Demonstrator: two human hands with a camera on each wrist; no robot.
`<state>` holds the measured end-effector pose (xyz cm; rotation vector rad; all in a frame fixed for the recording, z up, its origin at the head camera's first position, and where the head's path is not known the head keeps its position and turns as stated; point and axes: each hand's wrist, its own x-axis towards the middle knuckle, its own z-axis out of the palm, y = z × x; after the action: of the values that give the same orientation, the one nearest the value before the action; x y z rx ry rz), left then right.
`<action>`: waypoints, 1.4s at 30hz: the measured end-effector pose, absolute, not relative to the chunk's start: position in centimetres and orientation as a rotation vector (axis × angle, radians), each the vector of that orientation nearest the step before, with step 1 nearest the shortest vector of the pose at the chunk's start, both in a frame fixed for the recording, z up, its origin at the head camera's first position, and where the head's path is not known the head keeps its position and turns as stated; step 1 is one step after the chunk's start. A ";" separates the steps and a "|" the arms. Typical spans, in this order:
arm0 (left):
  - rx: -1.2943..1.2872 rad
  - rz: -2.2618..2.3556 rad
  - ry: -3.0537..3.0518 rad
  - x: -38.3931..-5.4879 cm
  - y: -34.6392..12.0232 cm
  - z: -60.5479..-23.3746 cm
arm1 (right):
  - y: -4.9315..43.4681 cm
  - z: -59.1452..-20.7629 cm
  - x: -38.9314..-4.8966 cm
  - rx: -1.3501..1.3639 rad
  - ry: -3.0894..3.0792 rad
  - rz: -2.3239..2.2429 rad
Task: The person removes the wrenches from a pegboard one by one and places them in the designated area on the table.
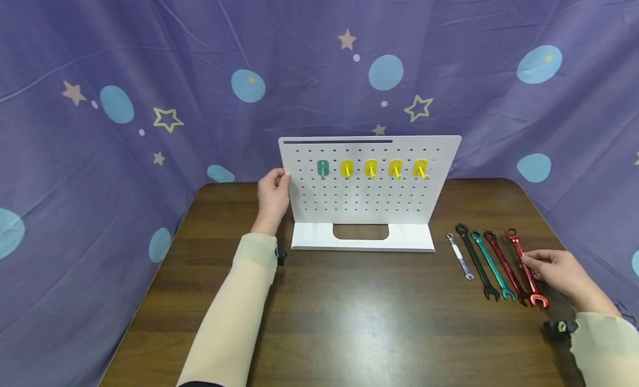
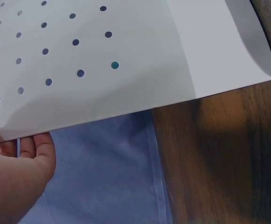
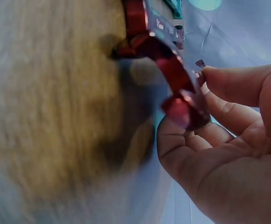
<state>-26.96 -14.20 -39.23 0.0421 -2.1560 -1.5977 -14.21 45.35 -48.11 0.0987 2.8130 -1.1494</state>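
Observation:
My left hand (image 1: 273,198) grips the left edge of a white pegboard (image 1: 369,198), thumb in front and fingers curled behind, as the left wrist view also shows. The board stands upright on its own foot. At the right, my right hand (image 1: 559,270) pinches a bright red combination wrench (image 1: 525,268) by its shaft. The open end (image 3: 177,84) looms close in the right wrist view; whether the wrench is off the table I cannot tell. Left of it lie a dark red wrench (image 1: 505,266), a teal wrench (image 1: 491,263), a black wrench (image 1: 476,259) and a small silver wrench (image 1: 459,255).
A green hook (image 1: 323,168) and several yellow hooks (image 1: 371,168) sit in a row across the pegboard. Under everything is a brown wooden table (image 1: 319,315). A purple curtain (image 1: 309,37) with stars and blue ovals hangs behind and at both sides.

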 end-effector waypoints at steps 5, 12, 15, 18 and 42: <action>0.035 -1.593 -2.158 -27.1 -14.2 -39.4 | 45.5 -48.0 -14.5 0.065 2.813 -1.103; 0.031 -1.597 -2.146 -27.2 -14.3 -39.5 | 45.7 -47.9 -14.8 0.026 2.816 -1.009; 0.028 -1.595 -2.144 -27.2 -14.3 -39.6 | 45.7 -47.8 -14.8 0.021 2.830 -0.967; 0.026 -1.590 -2.142 -27.2 -14.3 -39.6 | 45.8 -47.9 -14.9 0.016 2.852 -0.938; 0.020 -1.587 -2.145 -27.1 -14.3 -39.5 | 44.6 -48.4 -14.8 0.032 3.133 -0.738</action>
<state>-27.08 -14.29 -39.52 0.0202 -2.1452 -1.5869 -14.77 44.64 -48.35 0.0322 3.1332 -0.7382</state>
